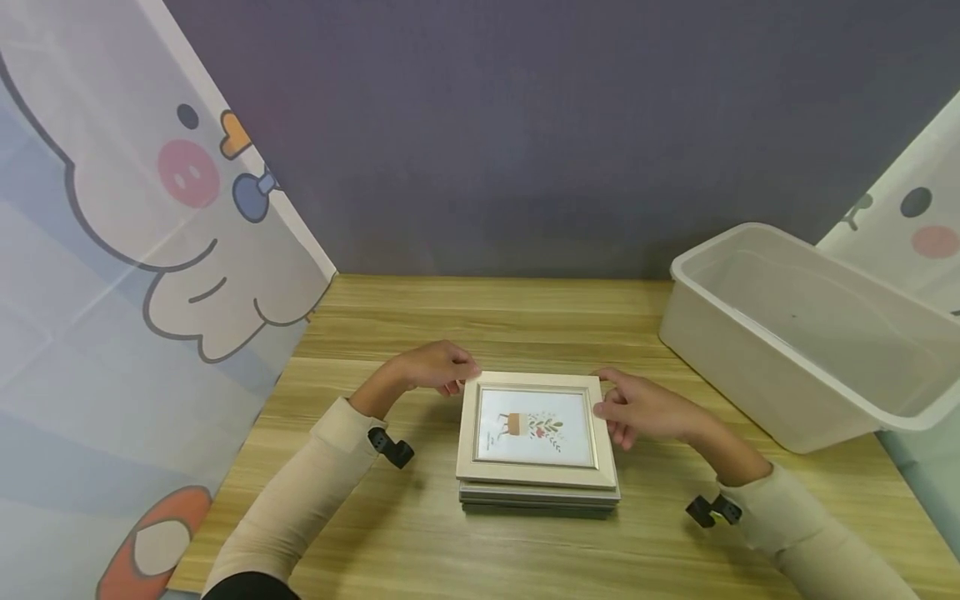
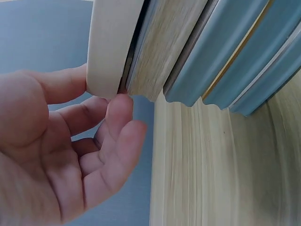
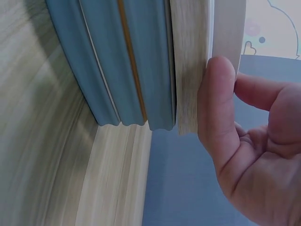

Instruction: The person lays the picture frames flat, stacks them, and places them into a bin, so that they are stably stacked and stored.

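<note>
A cream picture frame [image 1: 534, 429] lies face up on top of a stack of frames [image 1: 538, 505], its print showing a small plant in a pot. At its far left corner, my left hand [image 1: 438, 367] pinches the edge; the left wrist view has the thumb on the front and fingertips under the back. My right hand [image 1: 643, 406] grips the right side, thumb on the face and a finger along the edge in the right wrist view. Below the cream frame come a wood-grain frame [image 2: 167, 44] and several blue-edged frames [image 3: 136, 70].
On the right of the wooden table [image 1: 390, 542] stands a large white plastic bin [image 1: 757, 354]. A dark panel [image 1: 495, 142] rises behind the table. Cartoon-printed sheets [image 1: 97, 275] hang at the left and right.
</note>
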